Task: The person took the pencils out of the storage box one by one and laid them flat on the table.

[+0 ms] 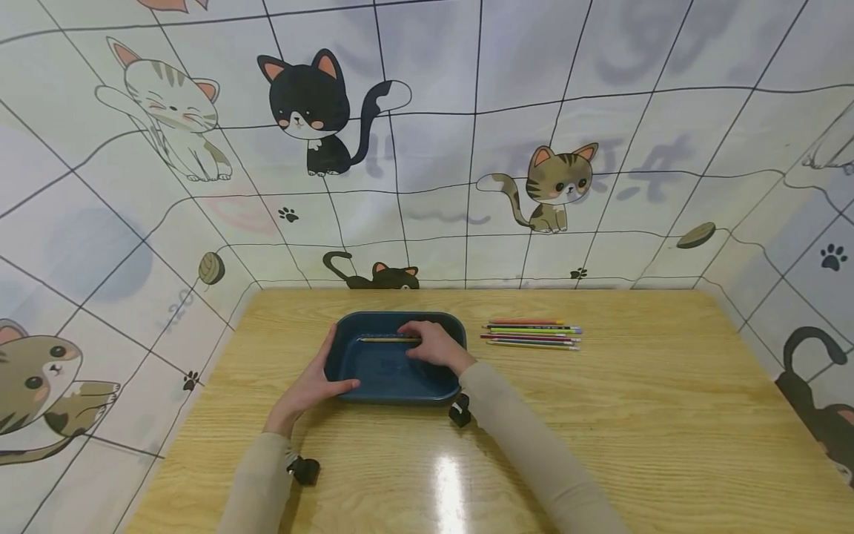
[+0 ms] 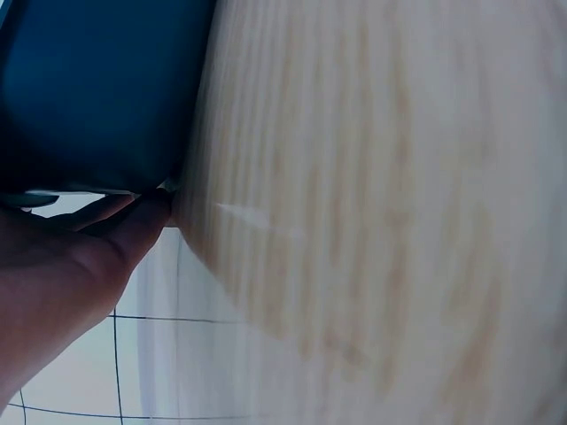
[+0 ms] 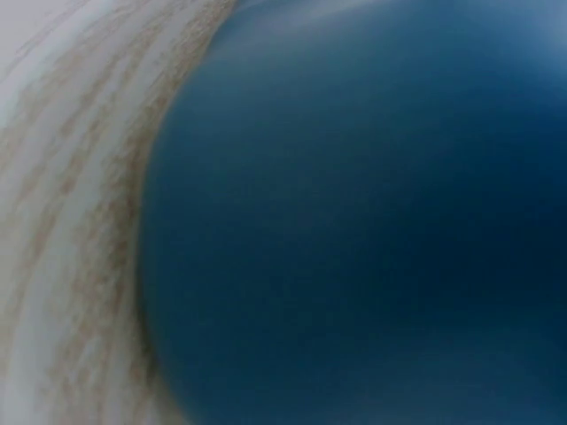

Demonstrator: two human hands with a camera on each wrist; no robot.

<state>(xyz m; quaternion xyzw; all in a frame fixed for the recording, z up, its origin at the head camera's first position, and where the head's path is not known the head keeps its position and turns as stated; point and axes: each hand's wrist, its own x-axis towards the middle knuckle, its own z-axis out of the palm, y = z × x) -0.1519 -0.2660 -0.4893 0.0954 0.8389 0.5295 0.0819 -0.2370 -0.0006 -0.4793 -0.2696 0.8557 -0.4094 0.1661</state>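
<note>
A dark blue rectangular tray [image 1: 383, 371] sits on the wooden table. My left hand [image 1: 310, 378] holds its left end, the fingers along the outer side and the thumb over the front rim; the left wrist view shows that hand [image 2: 80, 261] against the tray wall [image 2: 97, 97]. Inside lies a single pencil [image 1: 383, 340], placed crosswise near the back. Over the tray's right part is my right hand [image 1: 437, 346], its thumb and index finger spread apart on either side of the pencil's right end. The right wrist view shows only the tray's outer wall [image 3: 292, 212], no fingers.
Several coloured pencils [image 1: 534, 335] lie side by side on the table [image 1: 600, 423], right of the tray. Behind and beside the table hangs a cloth [image 1: 434, 148] printed with cats. Small black devices [image 1: 305, 471] are strapped at the wrists.
</note>
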